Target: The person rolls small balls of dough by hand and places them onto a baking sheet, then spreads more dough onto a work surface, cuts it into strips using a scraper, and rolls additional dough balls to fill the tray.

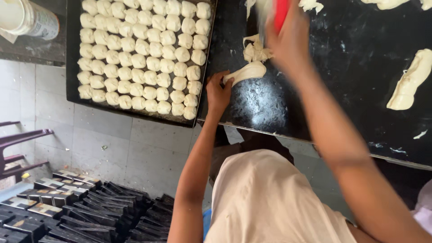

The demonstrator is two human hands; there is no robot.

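Observation:
My left hand (218, 92) grips one end of a pale strip of dough (247, 72) that lies on the black worktop (342, 54). My right hand (288, 42) is raised just beyond it, closed on a red-handled scraper (281, 13), blurred in motion. A small lump of dough scraps (254, 50) lies between the two hands. To the left, a black baking tray (72, 54) holds several rows of small dough balls (144, 49).
A long dough piece (407, 83) lies on the worktop at the right, with more dough at the top edge (384, 3). A white jar (29, 18) stands top left. Stacked black baking tins (67, 202) sit on the tiled floor; a dark chair (18, 139) is at left.

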